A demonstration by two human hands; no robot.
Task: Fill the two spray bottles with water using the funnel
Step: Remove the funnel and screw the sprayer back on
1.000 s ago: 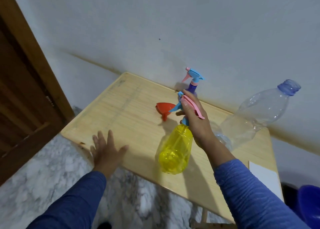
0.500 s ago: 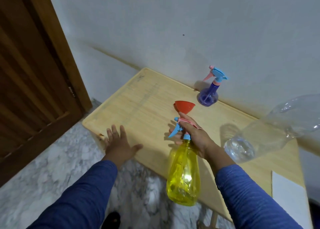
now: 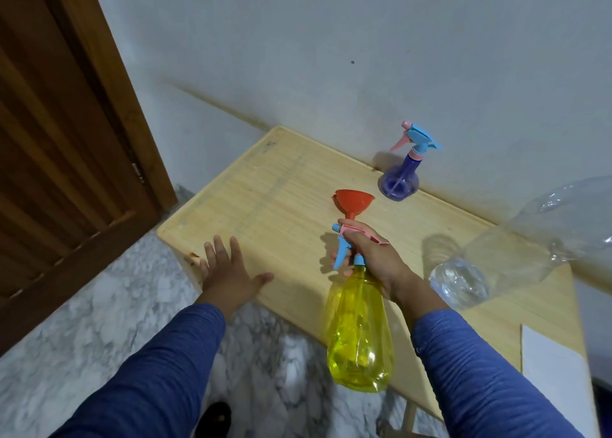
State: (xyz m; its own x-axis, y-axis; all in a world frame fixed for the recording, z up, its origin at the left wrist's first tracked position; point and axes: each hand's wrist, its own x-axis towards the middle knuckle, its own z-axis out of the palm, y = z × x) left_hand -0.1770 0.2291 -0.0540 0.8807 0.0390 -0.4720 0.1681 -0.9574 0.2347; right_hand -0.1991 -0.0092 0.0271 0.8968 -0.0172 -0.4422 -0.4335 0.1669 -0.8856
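My right hand grips the pink and blue spray head of a yellow spray bottle, which hangs in the air over the table's near edge. A small purple spray bottle stands upright at the back of the wooden table, by the wall. An orange funnel lies on the table just beyond my right hand. My left hand rests flat with spread fingers on the table's near left edge. A large clear plastic bottle lies on its side at the right.
A white sheet lies on the table's near right corner. A brown wooden door stands at the left. Marble floor shows below the table, and a grey wall runs behind it.
My right hand has carried the yellow bottle toward me, from above the table to past its near edge, now hanging upright. The view has shifted left. My left hand stays on the table edge.
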